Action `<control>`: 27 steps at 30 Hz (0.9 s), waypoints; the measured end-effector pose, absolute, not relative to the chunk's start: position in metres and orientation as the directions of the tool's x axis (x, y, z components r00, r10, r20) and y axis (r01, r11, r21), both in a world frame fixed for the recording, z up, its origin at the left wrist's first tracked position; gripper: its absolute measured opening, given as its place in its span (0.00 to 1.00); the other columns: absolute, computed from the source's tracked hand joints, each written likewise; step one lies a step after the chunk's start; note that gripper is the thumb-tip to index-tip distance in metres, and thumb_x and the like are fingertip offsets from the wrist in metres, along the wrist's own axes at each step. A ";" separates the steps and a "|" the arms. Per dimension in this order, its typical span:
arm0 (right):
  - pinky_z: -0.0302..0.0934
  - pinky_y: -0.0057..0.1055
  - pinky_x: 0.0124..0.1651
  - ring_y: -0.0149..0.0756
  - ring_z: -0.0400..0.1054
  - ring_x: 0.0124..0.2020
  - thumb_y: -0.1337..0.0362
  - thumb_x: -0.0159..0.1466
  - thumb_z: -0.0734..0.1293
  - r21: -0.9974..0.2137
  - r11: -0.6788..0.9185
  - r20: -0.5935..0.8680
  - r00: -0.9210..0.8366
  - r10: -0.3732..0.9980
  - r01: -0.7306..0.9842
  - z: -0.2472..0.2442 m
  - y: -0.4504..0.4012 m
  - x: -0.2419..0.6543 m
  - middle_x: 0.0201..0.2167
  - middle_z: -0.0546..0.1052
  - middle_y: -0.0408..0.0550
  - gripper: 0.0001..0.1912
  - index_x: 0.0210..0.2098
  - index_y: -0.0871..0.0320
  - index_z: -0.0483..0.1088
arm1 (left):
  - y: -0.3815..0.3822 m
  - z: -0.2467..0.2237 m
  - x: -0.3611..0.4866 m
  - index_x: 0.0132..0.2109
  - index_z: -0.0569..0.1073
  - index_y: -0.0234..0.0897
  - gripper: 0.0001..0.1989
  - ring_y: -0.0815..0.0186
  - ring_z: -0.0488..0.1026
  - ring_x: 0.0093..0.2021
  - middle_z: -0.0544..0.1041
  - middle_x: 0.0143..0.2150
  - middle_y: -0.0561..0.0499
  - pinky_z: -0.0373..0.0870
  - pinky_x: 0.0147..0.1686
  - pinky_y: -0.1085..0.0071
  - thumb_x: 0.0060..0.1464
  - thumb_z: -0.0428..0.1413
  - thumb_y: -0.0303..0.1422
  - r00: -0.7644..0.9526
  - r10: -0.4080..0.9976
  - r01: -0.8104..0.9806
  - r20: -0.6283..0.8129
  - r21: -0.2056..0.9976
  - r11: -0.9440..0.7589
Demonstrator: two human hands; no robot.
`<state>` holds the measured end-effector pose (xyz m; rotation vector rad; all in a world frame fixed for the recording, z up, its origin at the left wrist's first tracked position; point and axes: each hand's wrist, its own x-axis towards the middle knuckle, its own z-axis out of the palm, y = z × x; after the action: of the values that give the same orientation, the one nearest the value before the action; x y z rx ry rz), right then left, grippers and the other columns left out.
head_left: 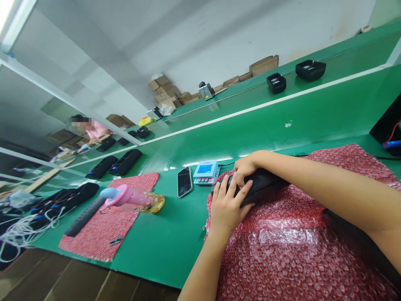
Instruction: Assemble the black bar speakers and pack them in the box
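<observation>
A long black plastic housing [265, 186] lies on red bubble wrap [275, 251]. My left hand [228, 200] grips its near left end from above, fingers laid across the top and thumb along the side. Coming in from the right, my right hand [245, 167] is bent over the same end, its curled fingers against the housing close to my left fingers. Whatever lies under the right fingertips is hidden. Just beyond the left end is a small light-blue device [206, 171] with a lit screen and a black cable. Another dark piece [357, 238] shows partly below my right forearm.
A phone [184, 182] lies left of the device. Farther left, a bottle [138, 198] and a dark bar [84, 217] rest on more bubble wrap. White cables [25, 232] tangle at the left edge. Black housings [311, 70] stand on the shelf; a person [97, 129] sits far left.
</observation>
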<state>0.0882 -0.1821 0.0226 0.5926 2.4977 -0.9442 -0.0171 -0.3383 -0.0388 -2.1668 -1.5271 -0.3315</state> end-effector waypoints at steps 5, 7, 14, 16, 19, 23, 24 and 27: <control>0.64 0.35 0.41 0.35 0.67 0.37 0.50 0.64 0.63 -0.516 0.681 -0.502 -0.827 0.251 0.520 0.021 -0.181 0.087 0.38 0.72 0.47 0.19 0.40 0.63 0.69 | -0.338 -0.039 -0.017 0.57 0.69 0.51 0.29 0.44 0.65 0.58 0.68 0.60 0.42 0.63 0.53 0.48 0.46 0.62 0.45 0.352 0.821 0.933 0.449 -0.234 -0.272; 0.64 0.35 0.41 0.35 0.67 0.37 0.51 0.64 0.63 -0.518 0.679 -0.500 -0.828 0.254 0.521 0.020 -0.181 0.087 0.38 0.72 0.47 0.19 0.40 0.63 0.69 | -0.338 -0.038 -0.017 0.57 0.69 0.50 0.29 0.44 0.65 0.58 0.68 0.60 0.42 0.63 0.53 0.48 0.46 0.62 0.45 0.348 0.822 0.935 0.450 -0.232 -0.269; 0.64 0.36 0.42 0.35 0.67 0.38 0.52 0.65 0.63 -0.548 0.648 -0.497 -0.829 0.257 0.530 0.020 -0.181 0.088 0.40 0.71 0.47 0.19 0.42 0.63 0.68 | -0.338 -0.040 -0.017 0.56 0.70 0.50 0.28 0.45 0.65 0.58 0.68 0.60 0.42 0.62 0.54 0.48 0.47 0.61 0.45 0.350 0.824 0.934 0.446 -0.232 -0.271; 0.64 0.37 0.42 0.36 0.67 0.39 0.52 0.65 0.63 -0.559 0.631 -0.501 -0.825 0.260 0.538 0.018 -0.180 0.087 0.40 0.71 0.48 0.18 0.43 0.63 0.69 | -0.337 -0.041 -0.018 0.56 0.70 0.49 0.27 0.44 0.64 0.59 0.67 0.60 0.41 0.62 0.54 0.48 0.47 0.61 0.44 0.349 0.826 0.935 0.442 -0.225 -0.275; 0.65 0.38 0.43 0.37 0.67 0.40 0.53 0.65 0.64 -0.567 0.614 -0.509 -0.819 0.264 0.550 0.015 -0.177 0.087 0.40 0.71 0.48 0.18 0.42 0.63 0.69 | -0.337 -0.035 -0.017 0.54 0.72 0.47 0.25 0.45 0.63 0.59 0.67 0.60 0.40 0.62 0.54 0.47 0.49 0.60 0.43 0.342 0.824 0.940 0.451 -0.167 -0.299; 0.65 0.39 0.45 0.40 0.67 0.42 0.53 0.64 0.64 -0.552 0.628 -0.512 -0.818 0.264 0.548 0.018 -0.182 0.089 0.41 0.71 0.47 0.18 0.43 0.64 0.69 | -0.353 -0.011 -0.001 0.46 0.77 0.42 0.15 0.51 0.65 0.58 0.65 0.60 0.42 0.63 0.55 0.49 0.54 0.53 0.41 0.184 0.692 0.956 0.698 0.037 -0.291; 0.65 0.39 0.45 0.40 0.67 0.42 0.54 0.64 0.64 -0.545 0.636 -0.514 -0.817 0.262 0.547 0.020 -0.185 0.090 0.42 0.71 0.47 0.18 0.44 0.63 0.69 | -0.360 -0.005 0.006 0.43 0.77 0.41 0.15 0.54 0.66 0.57 0.65 0.60 0.42 0.65 0.55 0.52 0.56 0.51 0.40 0.113 0.660 0.956 0.743 0.101 -0.276; 0.66 0.36 0.44 0.39 0.68 0.42 0.55 0.64 0.65 -0.476 0.658 -0.541 -0.784 0.305 0.584 0.029 -0.194 0.094 0.43 0.72 0.47 0.16 0.44 0.62 0.70 | -0.381 0.003 0.030 0.39 0.78 0.44 0.18 0.56 0.66 0.56 0.66 0.60 0.48 0.67 0.51 0.55 0.58 0.44 0.41 -0.010 0.700 0.954 0.715 0.216 -0.207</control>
<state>0.0937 -0.1937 0.0288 0.6974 2.4590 -0.9132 0.0302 -0.3811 0.0030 -1.9375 -1.7201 -1.0548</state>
